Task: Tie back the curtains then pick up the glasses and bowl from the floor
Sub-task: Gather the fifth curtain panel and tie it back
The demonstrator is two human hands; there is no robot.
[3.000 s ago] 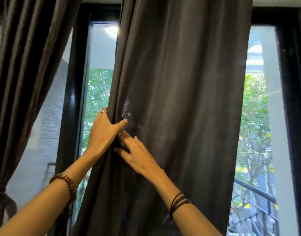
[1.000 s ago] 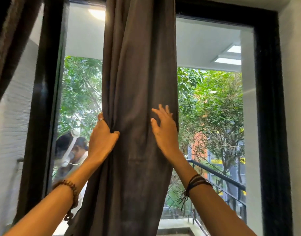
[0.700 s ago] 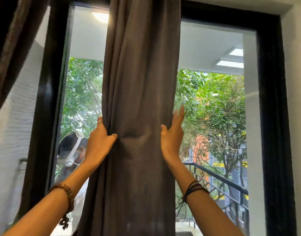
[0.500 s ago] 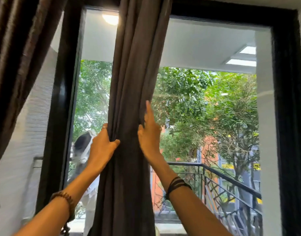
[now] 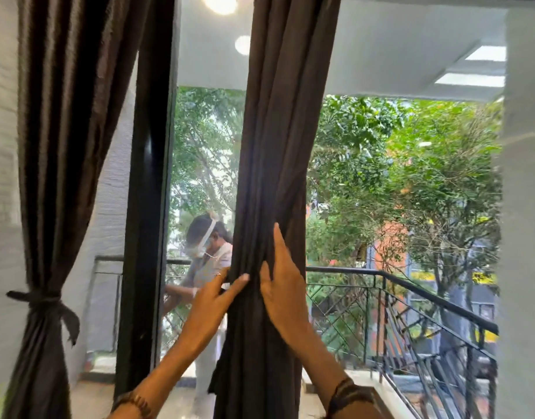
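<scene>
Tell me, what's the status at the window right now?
Left hand grips the middle curtain, thumb across its front. Right hand presses flat on it, fingers straight. Curtain bunched, not tied; left curtain already tied. Nothing in the way.

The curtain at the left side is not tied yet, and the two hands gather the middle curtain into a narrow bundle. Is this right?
Not quite. In the head view, the left curtain is already tied: a dark tie cinches it low down. The rest holds: the left hand and right hand gather the middle curtain into a narrow bundle.
</scene>
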